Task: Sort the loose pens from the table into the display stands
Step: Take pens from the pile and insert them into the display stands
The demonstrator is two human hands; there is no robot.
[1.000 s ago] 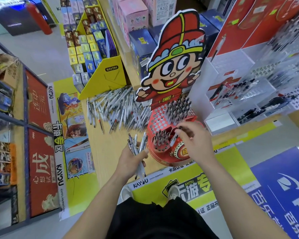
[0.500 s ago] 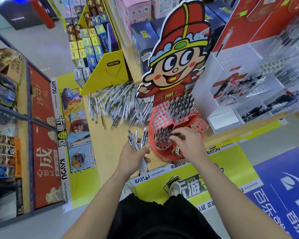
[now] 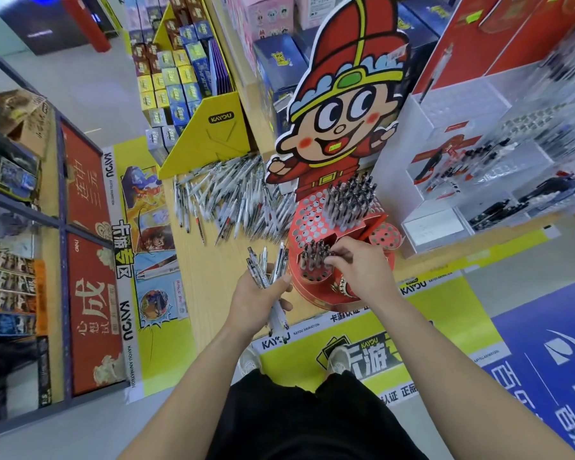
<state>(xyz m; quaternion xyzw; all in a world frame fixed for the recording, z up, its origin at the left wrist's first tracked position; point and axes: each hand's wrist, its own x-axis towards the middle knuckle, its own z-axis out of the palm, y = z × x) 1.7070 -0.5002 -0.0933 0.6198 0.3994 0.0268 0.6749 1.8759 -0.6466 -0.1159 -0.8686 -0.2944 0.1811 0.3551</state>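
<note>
My left hand (image 3: 258, 302) grips a bundle of several white pens (image 3: 269, 267) upright over the wooden table (image 3: 206, 277), just left of the red display stand (image 3: 307, 224). My right hand (image 3: 362, 272) reaches over the stand's front tier, its curled fingertips pinching a pen among the dark pens standing there (image 3: 312, 255). More pens (image 3: 349, 200) fill the right side of the upper tier. A big pile of loose pens (image 3: 233, 200) lies on the table behind my left hand.
A cartoon cutout (image 3: 344, 104) rises behind the stand. A yellow card box (image 3: 213, 134) stands at the back left, white pen displays (image 3: 462, 167) at the right. The table edge runs just below my hands. Shelving (image 3: 20, 227) lines the left.
My right hand has moved left from the stand's front to the front tier's pen cluster. My left hand keeps its bundle in about the same place.
</note>
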